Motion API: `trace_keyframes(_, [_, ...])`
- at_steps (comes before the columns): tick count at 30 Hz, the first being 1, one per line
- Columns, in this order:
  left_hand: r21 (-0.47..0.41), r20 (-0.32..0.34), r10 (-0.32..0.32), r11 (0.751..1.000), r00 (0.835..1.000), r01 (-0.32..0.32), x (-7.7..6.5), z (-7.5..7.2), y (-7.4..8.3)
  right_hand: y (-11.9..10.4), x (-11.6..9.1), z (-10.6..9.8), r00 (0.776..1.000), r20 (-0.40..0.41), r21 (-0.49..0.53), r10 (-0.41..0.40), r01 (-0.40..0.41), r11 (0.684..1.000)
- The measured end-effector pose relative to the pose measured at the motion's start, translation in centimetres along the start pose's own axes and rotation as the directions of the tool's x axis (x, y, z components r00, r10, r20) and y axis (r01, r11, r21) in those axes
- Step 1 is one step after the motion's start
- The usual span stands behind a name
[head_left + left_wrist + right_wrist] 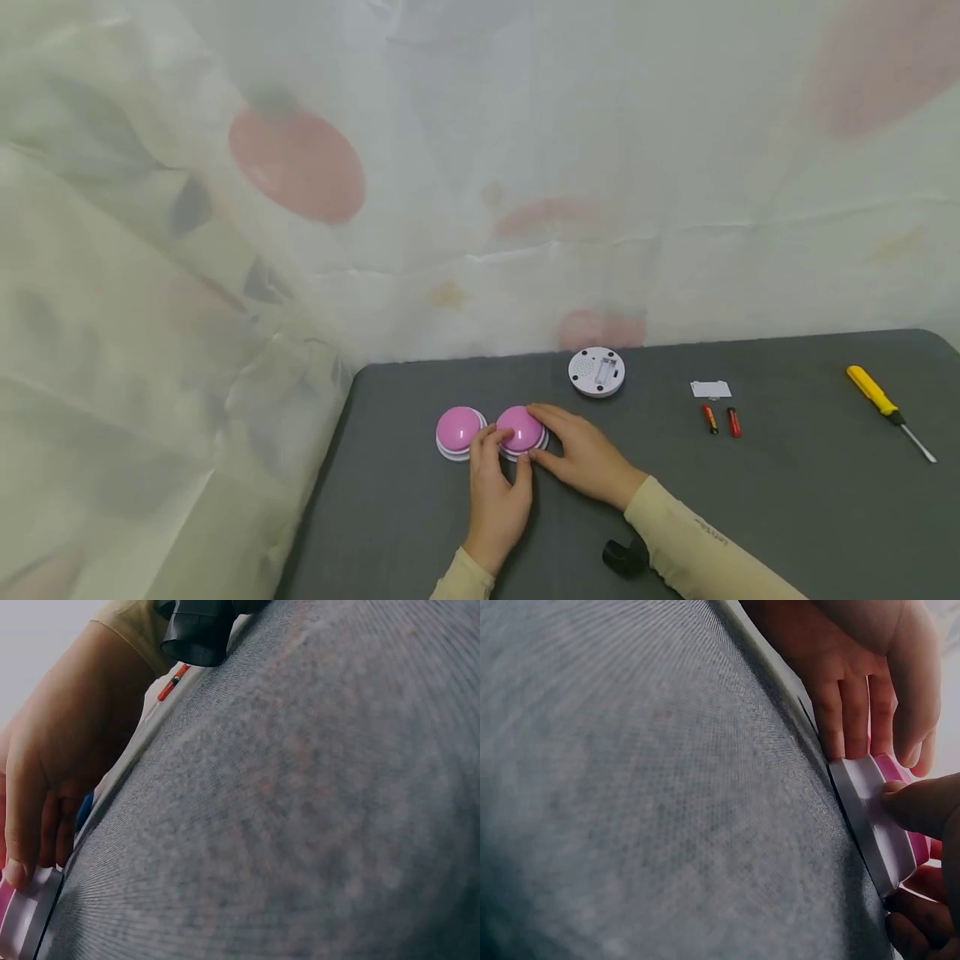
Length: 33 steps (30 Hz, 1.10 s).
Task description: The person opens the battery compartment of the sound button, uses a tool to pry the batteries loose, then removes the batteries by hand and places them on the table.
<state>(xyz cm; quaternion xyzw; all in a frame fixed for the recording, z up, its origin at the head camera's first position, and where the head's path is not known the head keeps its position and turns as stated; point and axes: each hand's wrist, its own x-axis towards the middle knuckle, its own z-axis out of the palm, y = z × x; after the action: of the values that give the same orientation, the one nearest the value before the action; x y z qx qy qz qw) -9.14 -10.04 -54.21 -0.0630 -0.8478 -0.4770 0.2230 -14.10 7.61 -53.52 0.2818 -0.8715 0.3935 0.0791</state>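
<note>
Two round push buttons with pink domes and white bases stand side by side on the table. Both hands are at the right-hand pink button [519, 422]. My left hand [498, 502] holds its left and near side between thumb and bent fingers, its knuckles close to the left-hand pink button [457, 428]. From the right, my right hand [592, 460] grips the rim, fingers at the far side and thumb at the near side. The right wrist view shows a thumb on the white base [868, 814]. Palms and some fingertips are hidden.
Behind the hands lies an upturned white button [597, 372], its battery compartment uncovered. Farther right are a white battery cover [710, 389], two red-and-black batteries [733, 422] and a yellow-handled screwdriver [870, 387]. A patterned sheet [465, 183] hangs along the grey table's [810, 517] back edge.
</note>
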Motion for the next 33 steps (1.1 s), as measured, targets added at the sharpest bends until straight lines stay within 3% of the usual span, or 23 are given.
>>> trace_keyframes(9, [0.019,0.025,0.049,0.999,0.999,-0.049,0.1,0.1,0.1,-0.1,-0.7,-0.8,1.000,-0.025,-0.036,0.004,-0.005,0.999])
trace_keyframes(18, [0.002,0.136,0.068,0.998,0.988,-0.069,0.1,0.7,0.8,0.2,-2.9,-2.4,0.998,-0.045,-0.054,0.052,-0.054,0.997])
trace_keyframes(25, [-0.060,0.239,0.050,0.997,0.970,-0.037,0.1,1.6,2.6,0.5,-5.2,-4.0,0.993,-0.086,-0.073,0.080,-0.087,0.994])
trace_keyframes(30, [-0.092,0.317,0.023,0.996,0.948,0.006,-0.2,2.6,3.8,0.8,-7.0,-4.9,0.988,-0.109,-0.090,0.113,-0.123,0.988])
trace_keyframes(33, [-0.102,0.355,0.038,0.995,0.934,-0.001,-0.6,3.2,4.3,0.9,-8.3,-5.4,0.984,-0.132,-0.112,0.118,-0.133,0.985])
